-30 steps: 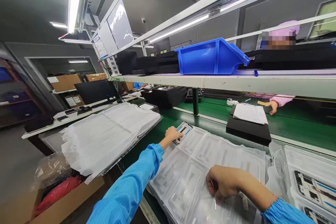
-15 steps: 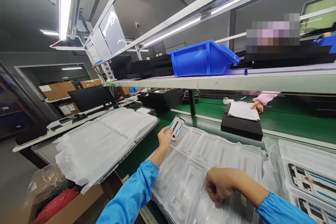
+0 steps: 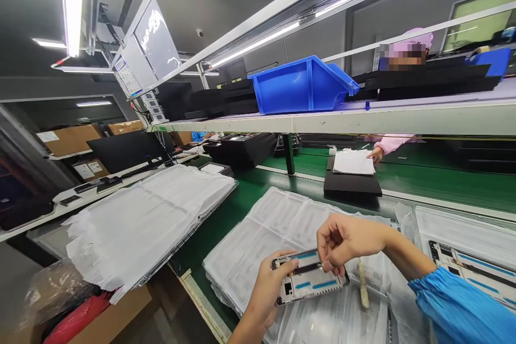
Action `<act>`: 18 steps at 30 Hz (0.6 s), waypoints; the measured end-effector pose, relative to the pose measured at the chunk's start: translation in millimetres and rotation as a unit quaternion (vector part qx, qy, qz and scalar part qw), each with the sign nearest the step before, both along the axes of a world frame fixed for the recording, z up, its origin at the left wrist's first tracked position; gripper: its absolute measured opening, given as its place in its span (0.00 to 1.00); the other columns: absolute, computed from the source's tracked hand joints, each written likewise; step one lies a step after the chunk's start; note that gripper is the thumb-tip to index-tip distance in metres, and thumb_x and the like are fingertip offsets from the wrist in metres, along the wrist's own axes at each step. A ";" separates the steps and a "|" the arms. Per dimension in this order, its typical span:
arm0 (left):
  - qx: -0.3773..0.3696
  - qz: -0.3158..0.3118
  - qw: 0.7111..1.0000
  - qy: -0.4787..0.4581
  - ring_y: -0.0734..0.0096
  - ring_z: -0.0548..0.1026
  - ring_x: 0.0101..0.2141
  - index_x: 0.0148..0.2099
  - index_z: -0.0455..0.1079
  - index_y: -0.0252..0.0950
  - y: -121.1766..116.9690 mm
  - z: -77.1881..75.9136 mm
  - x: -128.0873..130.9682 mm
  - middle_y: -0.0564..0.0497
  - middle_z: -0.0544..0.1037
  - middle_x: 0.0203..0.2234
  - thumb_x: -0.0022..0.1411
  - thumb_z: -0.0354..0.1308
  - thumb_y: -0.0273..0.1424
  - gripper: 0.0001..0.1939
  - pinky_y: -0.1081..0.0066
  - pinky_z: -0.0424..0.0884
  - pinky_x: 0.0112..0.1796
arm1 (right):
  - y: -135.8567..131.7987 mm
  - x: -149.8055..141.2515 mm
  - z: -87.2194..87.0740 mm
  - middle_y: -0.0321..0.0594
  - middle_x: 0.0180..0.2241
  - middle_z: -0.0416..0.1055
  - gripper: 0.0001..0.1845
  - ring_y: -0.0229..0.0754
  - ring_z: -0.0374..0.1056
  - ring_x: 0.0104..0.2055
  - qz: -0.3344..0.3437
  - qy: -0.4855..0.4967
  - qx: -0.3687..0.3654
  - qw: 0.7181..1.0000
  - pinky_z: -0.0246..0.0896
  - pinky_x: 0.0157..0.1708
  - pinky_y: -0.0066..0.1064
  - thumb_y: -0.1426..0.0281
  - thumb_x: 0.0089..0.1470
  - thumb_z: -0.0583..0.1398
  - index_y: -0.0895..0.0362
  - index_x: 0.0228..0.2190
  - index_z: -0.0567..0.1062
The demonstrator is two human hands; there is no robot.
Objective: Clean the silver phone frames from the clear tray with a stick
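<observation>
My left hand (image 3: 268,282) is closed on one end of a phone frame (image 3: 300,295), a flat silver-and-black panel with blue strips and a dark band along its middle. Over the frame's other end, my right hand (image 3: 342,242) has thumb and fingers pinched together against its surface. Anything between those fingertips is too small to make out. Underneath both hands lie stacked clear plastic trays (image 3: 253,247) with moulded compartments. A narrow yellowish tool (image 3: 363,285) rests on the trays, just below my right wrist.
More phone frames (image 3: 475,274) sit in a tray at the right. White wrapping covers another tray stack (image 3: 153,209) at the left. Across the green bench (image 3: 423,172), a co-worker's hand (image 3: 377,155) touches papers on a black block (image 3: 352,184). A blue bin (image 3: 298,88) stands on the shelf above.
My left hand has brought the phone frame nearer and rightward, turning it lengthwise. My right hand has risen from the trays to the frame. The view has shifted slightly.
</observation>
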State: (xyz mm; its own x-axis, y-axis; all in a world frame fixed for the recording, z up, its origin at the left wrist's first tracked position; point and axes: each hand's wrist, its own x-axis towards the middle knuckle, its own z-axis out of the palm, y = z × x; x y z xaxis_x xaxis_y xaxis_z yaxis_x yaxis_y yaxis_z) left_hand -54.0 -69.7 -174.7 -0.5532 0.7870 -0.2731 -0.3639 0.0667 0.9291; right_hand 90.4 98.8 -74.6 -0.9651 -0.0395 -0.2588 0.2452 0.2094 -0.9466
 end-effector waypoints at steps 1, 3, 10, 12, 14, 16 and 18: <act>-0.005 -0.002 1.000 0.019 0.62 0.75 0.28 0.43 0.74 0.32 0.3 -4.5 2.1 0.49 0.78 0.26 0.39 0.74 0.41 0.29 0.66 0.71 0.32 | -1.2 0.2 0.1 0.34 0.24 0.75 0.12 0.33 0.72 0.24 -0.002 0.003 -0.004 1.000 0.68 0.27 0.23 0.65 0.41 0.69 0.60 0.27 0.76; -0.013 0.005 0.998 0.060 0.64 0.73 0.28 0.45 0.73 0.32 1.6 -12.7 3.8 0.50 0.77 0.26 0.40 0.73 0.39 0.30 0.67 0.69 0.33 | -5.0 -1.6 -2.7 0.34 0.24 0.75 0.12 0.33 0.72 0.24 -0.001 0.003 -0.010 1.000 0.68 0.27 0.22 0.67 0.40 0.69 0.60 0.27 0.76; -0.003 0.020 0.995 0.094 0.53 0.69 0.57 0.49 0.73 0.34 -9.6 -20.3 -2.1 0.39 0.75 0.54 0.43 0.70 0.40 0.30 0.64 0.63 0.56 | -12.8 -14.3 -18.0 0.32 0.25 0.75 0.12 0.33 0.69 0.23 0.003 -0.003 -0.010 1.000 0.68 0.25 0.24 0.72 0.36 0.63 0.59 0.29 0.76; 0.000 0.011 0.997 0.071 0.54 0.64 0.61 0.52 0.73 0.36 -16.5 -19.9 -3.6 0.40 0.71 0.59 0.47 0.68 0.42 0.30 0.63 0.62 0.58 | -12.8 -15.3 -19.3 0.33 0.26 0.74 0.14 0.33 0.69 0.24 0.000 -0.003 0.004 1.000 0.67 0.25 0.24 0.72 0.37 0.61 0.60 0.31 0.77; 0.004 0.007 0.999 0.052 0.56 0.62 0.64 0.54 0.72 0.39 -22.5 -20.4 -3.4 0.42 0.69 0.62 0.52 0.66 0.44 0.29 0.63 0.61 0.59 | -13.8 -15.9 -19.8 0.32 0.25 0.73 0.13 0.34 0.68 0.24 -0.003 -0.002 0.022 1.000 0.66 0.26 0.25 0.72 0.39 0.61 0.60 0.32 0.78; 0.017 0.023 0.999 0.045 0.59 0.61 0.65 0.55 0.73 0.41 -27.1 -21.4 -1.2 0.45 0.69 0.62 0.54 0.67 0.45 0.28 0.65 0.59 0.61 | -16.5 -17.3 -20.6 0.32 0.24 0.72 0.12 0.34 0.68 0.24 -0.014 0.004 0.041 0.999 0.64 0.26 0.25 0.70 0.41 0.63 0.60 0.32 0.78; 0.041 0.064 0.996 0.054 0.58 0.61 0.64 0.52 0.76 0.41 -31.2 -21.7 2.6 0.46 0.72 0.60 0.53 0.70 0.46 0.27 0.66 0.57 0.63 | -21.0 -20.0 -22.3 0.32 0.23 0.72 0.10 0.34 0.67 0.24 -0.031 0.013 0.058 0.998 0.62 0.26 0.25 0.70 0.42 0.64 0.60 0.31 0.78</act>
State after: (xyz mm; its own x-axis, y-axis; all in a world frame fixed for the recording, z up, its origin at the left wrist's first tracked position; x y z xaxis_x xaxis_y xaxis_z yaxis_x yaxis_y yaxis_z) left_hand -51.4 -100.9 -196.4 -0.6736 0.7250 -0.1436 -0.2617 -0.0522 0.9637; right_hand 70.4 77.8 -96.9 -0.9713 0.0483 -0.2329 0.2364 0.3033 -0.9231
